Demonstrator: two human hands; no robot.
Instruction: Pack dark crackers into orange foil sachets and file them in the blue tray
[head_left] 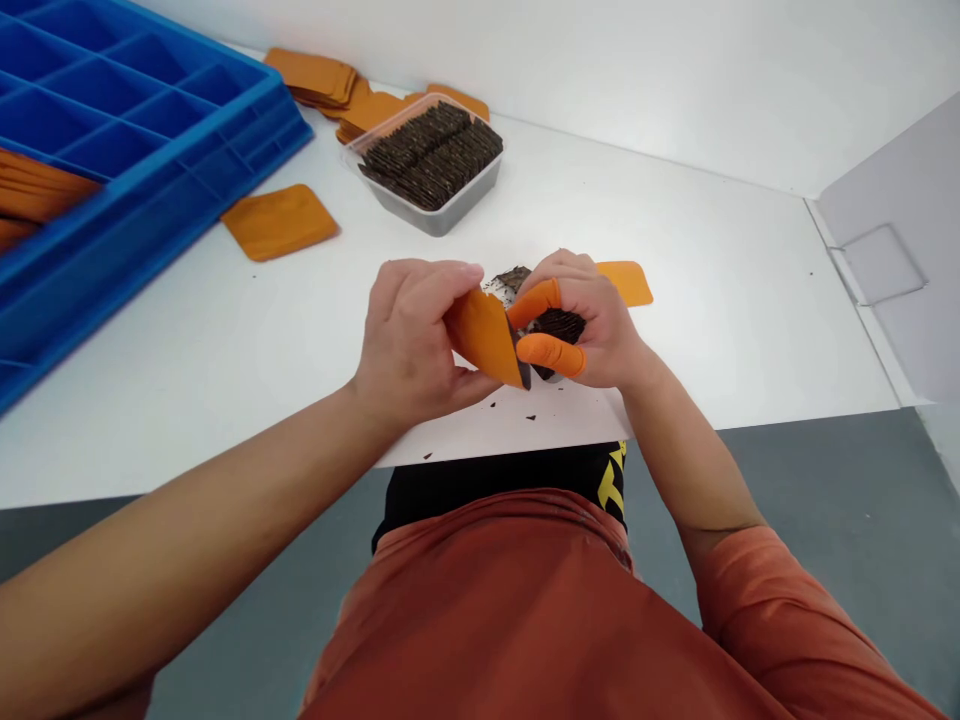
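My left hand [416, 335] is wrapped round an orange pouch [484, 335], whose mouth faces right and shows something dark at its edge. At that mouth is my right hand [592, 315], with orange covers on its thumb and one finger. The covered fingertips are close together at the opening; whether they pinch something is hidden. Beneath my right hand lies a stack of dark thin pieces [559, 325], partly hidden by the fingers. Dark crumbs [514, 278] are scattered behind the pouch. Another orange pouch [630, 283] lies flat on the table just past my right hand.
A clear plastic box [442, 208] full of dark thin pieces stands at the back. Behind it are piled orange pouches [311, 78], and a single pouch [281, 222] lies left of it. A blue divided crate [217, 150] fills the left. The white table [720, 330] ends at a right-hand panel.
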